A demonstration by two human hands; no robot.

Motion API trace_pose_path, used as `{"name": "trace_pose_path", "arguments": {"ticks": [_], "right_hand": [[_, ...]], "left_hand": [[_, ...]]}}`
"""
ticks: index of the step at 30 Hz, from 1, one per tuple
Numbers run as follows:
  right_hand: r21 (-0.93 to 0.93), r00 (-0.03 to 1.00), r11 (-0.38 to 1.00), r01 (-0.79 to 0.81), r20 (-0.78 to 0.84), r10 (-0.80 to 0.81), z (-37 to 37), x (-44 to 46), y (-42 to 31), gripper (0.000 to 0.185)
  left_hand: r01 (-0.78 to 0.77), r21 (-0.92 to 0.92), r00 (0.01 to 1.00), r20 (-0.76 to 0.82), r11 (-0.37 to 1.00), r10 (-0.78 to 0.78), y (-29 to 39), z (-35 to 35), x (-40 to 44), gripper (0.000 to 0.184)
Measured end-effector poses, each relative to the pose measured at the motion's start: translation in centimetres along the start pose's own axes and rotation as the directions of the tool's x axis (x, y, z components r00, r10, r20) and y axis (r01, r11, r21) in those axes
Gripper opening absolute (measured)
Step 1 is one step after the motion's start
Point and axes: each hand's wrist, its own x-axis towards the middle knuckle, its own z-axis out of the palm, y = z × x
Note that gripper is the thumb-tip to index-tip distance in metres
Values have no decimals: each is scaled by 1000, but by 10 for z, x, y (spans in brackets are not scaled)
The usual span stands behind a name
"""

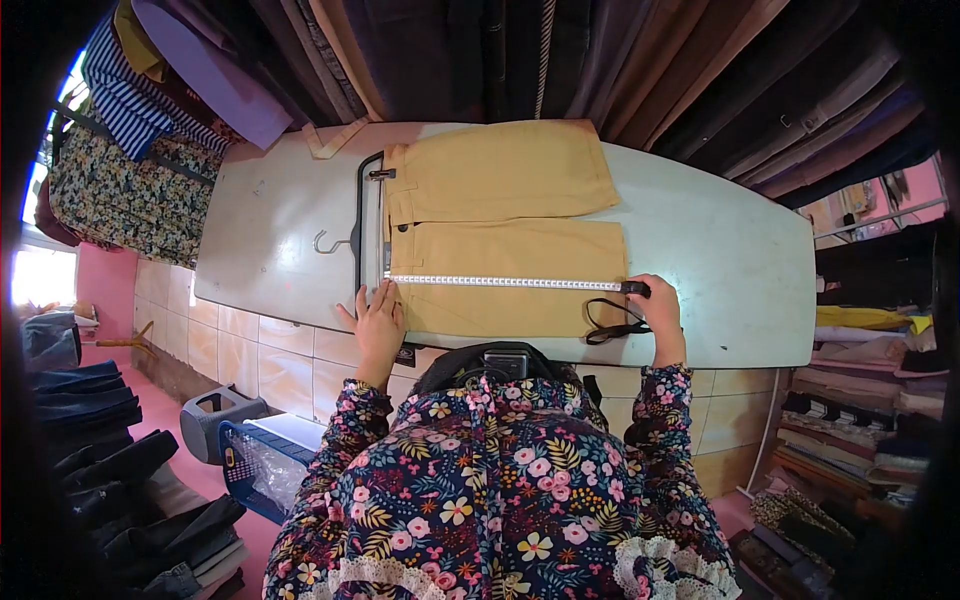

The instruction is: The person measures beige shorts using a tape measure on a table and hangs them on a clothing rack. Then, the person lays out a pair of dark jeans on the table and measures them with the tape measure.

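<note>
Tan shorts (510, 248) lie flat on a pale table, waistband to the left and leg hems to the right. A black clip hanger (360, 225) with a metal hook is at the waistband. Across the lower leg stretches the white blade of a tape measure (500, 283). My left hand (378, 318) rests with spread fingers on the waistband, its fingertips at the blade's left end. At the hem, my right hand (656, 310) is closed around the black tape measure case. A black wrist strap (608, 322) hangs from the case onto the fabric.
Dark and brown trousers (500, 60) hang in a row behind the table (720, 250). Folded clothes (850, 400) are stacked at the right. A grey stool (215, 425) and a blue basket (245, 470) stand on the floor at left, near piled jeans (90, 400).
</note>
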Motion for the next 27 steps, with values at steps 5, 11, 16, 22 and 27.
{"name": "trace_pose_path", "arguments": {"ticks": [5,11,16,22,27], "right_hand": [[57,1000,998,-2,15,1,-7,-2,8,29],[111,999,994,1,42,-6,-10,0,14,29],[178,998,984,-1,69,-12,-9,2,24,30],[293,993,954,-55,114,22,-12,3,25,31],[321,991,944,-72,133,31,-15,3,22,31]], "left_hand": [[6,-5,1000,18,1000,-6,5,-2,-1,41],[5,6,1000,31,1000,-6,5,-4,0,40],[6,12,999,31,1000,-7,2,2,-1,41],[4,14,1000,16,1000,-5,1,5,-1,41],[8,-12,1000,13,1000,-8,2,2,-1,41]]}}
